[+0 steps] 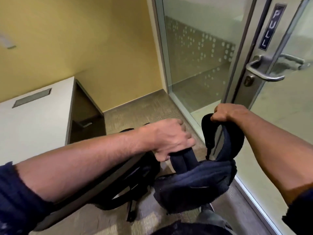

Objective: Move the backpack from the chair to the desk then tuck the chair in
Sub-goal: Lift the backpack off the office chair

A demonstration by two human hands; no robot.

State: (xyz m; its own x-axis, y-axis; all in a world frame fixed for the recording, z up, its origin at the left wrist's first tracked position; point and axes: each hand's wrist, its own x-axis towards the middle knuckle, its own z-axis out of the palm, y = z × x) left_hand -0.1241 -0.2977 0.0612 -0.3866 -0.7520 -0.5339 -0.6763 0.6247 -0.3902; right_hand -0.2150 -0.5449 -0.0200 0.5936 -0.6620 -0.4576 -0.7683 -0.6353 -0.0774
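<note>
A dark navy backpack (194,185) hangs in the air low in the middle, above the carpet. My left hand (169,139) is closed on its padded top handle. My right hand (227,112) grips a shoulder strap (225,141) pulled up to the right. The black chair (135,182) stands just left of the bag, partly hidden behind my left forearm. The white desk (33,121) is at the left, its top level with my left elbow.
A grey cable hatch (32,98) is set into the desk top. A glass partition (194,65) and a glass door with a metal lever handle (264,72) close off the right side. Yellow wall behind, carpet floor (140,112) between desk and glass.
</note>
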